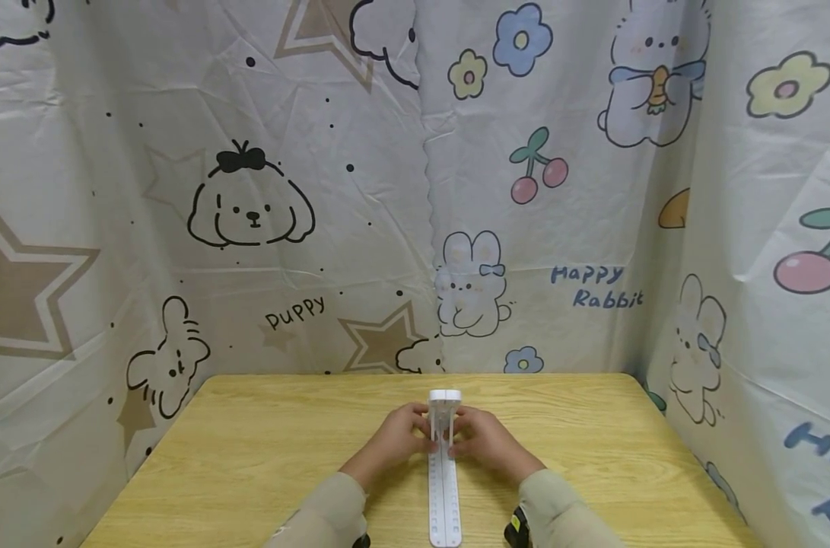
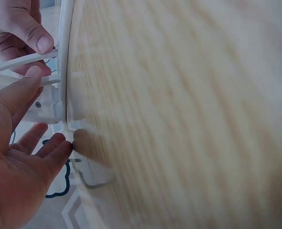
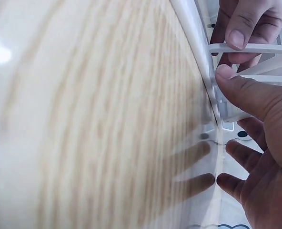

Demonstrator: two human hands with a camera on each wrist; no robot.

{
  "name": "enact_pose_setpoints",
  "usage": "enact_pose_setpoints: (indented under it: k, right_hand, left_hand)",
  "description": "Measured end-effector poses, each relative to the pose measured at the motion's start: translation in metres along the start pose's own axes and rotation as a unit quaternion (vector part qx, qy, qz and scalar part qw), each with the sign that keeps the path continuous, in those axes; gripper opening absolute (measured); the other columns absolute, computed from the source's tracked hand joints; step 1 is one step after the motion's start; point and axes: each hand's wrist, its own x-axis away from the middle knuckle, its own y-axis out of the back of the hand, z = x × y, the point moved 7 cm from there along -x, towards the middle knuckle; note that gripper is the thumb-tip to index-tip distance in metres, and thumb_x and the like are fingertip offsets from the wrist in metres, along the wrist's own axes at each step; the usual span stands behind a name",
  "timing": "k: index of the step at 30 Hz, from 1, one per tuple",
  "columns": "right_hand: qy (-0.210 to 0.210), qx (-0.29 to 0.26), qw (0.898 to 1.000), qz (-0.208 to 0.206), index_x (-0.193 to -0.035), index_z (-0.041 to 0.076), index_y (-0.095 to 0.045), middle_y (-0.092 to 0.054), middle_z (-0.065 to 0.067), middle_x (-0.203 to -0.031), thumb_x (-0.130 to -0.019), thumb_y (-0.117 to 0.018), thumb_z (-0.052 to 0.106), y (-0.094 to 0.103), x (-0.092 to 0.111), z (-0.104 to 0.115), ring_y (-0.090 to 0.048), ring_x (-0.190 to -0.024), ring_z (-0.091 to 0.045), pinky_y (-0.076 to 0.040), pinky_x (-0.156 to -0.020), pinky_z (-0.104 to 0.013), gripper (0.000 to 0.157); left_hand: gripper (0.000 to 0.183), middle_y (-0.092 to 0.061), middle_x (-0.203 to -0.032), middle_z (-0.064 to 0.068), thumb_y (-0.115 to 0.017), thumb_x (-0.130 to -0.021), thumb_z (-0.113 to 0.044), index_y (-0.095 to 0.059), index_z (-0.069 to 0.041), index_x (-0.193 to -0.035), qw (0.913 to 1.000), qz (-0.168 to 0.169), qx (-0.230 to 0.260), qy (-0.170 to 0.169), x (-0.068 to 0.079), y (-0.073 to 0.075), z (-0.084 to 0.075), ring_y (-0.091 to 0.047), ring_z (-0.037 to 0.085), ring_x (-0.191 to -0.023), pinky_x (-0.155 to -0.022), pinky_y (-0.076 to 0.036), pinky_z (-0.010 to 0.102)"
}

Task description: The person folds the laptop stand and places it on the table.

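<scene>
A white plastic stand point(image 1: 445, 498) lies lengthwise on the table, its long flat base marked with rows of small notches and an upright part at the far end. My left hand point(image 1: 402, 435) pinches the left strut of that upright part low down, thumb on the near side. On the other side my right hand point(image 1: 488, 440) pinches the right strut the same way. Both wrist views show the thumbs against thin white struts point(image 2: 24, 62) close above the base. The lower fingers of the right hand point(image 3: 269, 143) are spread, their tips near the tabletop.
The light wood table point(image 1: 284, 426) has a glossy, reflective surface. A printed curtain point(image 1: 360, 190) with puppies, rabbits, stars and flowers surrounds it at the back and sides. A black wrist strap point(image 1: 517, 527) shows at the right sleeve.
</scene>
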Motion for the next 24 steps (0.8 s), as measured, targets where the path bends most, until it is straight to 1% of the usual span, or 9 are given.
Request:
enact_pose_setpoints:
  k: [2,6,9,13,17,21,24]
  right_hand:
    - [-0.007,0.005,1.0,0.001,-0.091,0.016,-0.08,-0.059,-0.009,-0.147,-0.078,-0.088,0.01,-0.0008,0.0008,-0.0006,-0.053,-0.136,-0.036,-0.04,-0.116,-0.058,0.016]
    - [-0.017,0.009,1.0,0.003,-0.084,0.015,-0.08,-0.056,-0.009,-0.149,-0.078,-0.088,0.01,-0.0029,0.0029,-0.0016,-0.052,-0.137,-0.037,-0.039,-0.117,-0.058,0.011]
    - [-0.016,0.008,1.0,0.004,-0.081,0.013,-0.08,-0.058,-0.008,-0.148,-0.078,-0.087,0.009,-0.0041,0.0039,-0.0007,-0.053,-0.136,-0.036,-0.04,-0.116,-0.056,0.01]
    - [-0.013,0.011,1.0,-0.003,-0.075,0.013,-0.078,-0.059,-0.007,-0.145,-0.076,-0.088,0.008,-0.0042,0.0043,0.0005,-0.054,-0.136,-0.036,-0.041,-0.116,-0.057,0.011]
    - [-0.011,0.017,1.0,-0.012,-0.071,0.012,-0.076,-0.059,-0.01,-0.146,-0.075,-0.088,0.008,-0.0034,0.0033,0.0013,-0.053,-0.137,-0.038,-0.04,-0.116,-0.057,0.014]
    - [-0.019,0.012,1.0,-0.013,-0.072,0.013,-0.076,-0.055,-0.015,-0.15,-0.076,-0.088,0.009,-0.0027,0.0035,0.0012,-0.049,-0.14,-0.041,-0.037,-0.118,-0.059,0.013]
    - [-0.027,0.006,1.0,-0.013,-0.076,0.013,-0.078,-0.053,-0.016,-0.151,-0.078,-0.086,0.009,-0.0018,0.0039,0.0001,-0.047,-0.141,-0.041,-0.036,-0.118,-0.059,0.009]
  left_hand:
    - [0.012,-0.059,-0.143,0.013,-0.087,-0.079,-0.008,-0.076,-0.012,-0.076,1.0,0.005,-0.007,0.001,-0.0008,-0.0018,0.0011,-0.049,0.039,-0.137,-0.119,-0.034,0.058]
    - [0.013,-0.058,-0.144,0.014,-0.088,-0.077,-0.007,-0.076,-0.012,-0.074,0.9981,0.022,-0.056,-0.016,-0.0026,-0.0059,0.0002,-0.051,0.038,-0.137,-0.118,-0.037,0.055]
    - [0.013,-0.057,-0.145,0.015,-0.088,-0.076,-0.007,-0.077,-0.013,-0.073,0.9959,0.032,-0.081,-0.027,-0.0032,-0.0079,-0.0004,-0.051,0.036,-0.137,-0.118,-0.038,0.054]
    - [0.013,-0.057,-0.145,0.015,-0.088,-0.077,-0.007,-0.077,-0.012,-0.073,0.9951,0.034,-0.089,-0.028,-0.0031,-0.0086,0.0004,-0.053,0.035,-0.135,-0.117,-0.04,0.052]
    - [0.013,-0.055,-0.146,0.015,-0.088,-0.078,-0.009,-0.076,-0.011,-0.073,0.9938,0.036,-0.101,-0.027,-0.0026,-0.0087,0.0002,-0.056,0.035,-0.131,-0.115,-0.044,0.051]
    - [0.012,-0.054,-0.148,0.014,-0.086,-0.081,-0.009,-0.076,-0.01,-0.073,0.9943,0.041,-0.097,-0.017,-0.0017,-0.0082,-0.0006,-0.053,0.035,-0.135,-0.116,-0.042,0.051]
    - [0.012,-0.054,-0.147,0.013,-0.084,-0.083,-0.008,-0.077,-0.009,-0.074,0.9944,0.041,-0.095,-0.02,-0.0011,-0.0074,-0.0027,-0.051,0.034,-0.137,-0.118,-0.04,0.051]
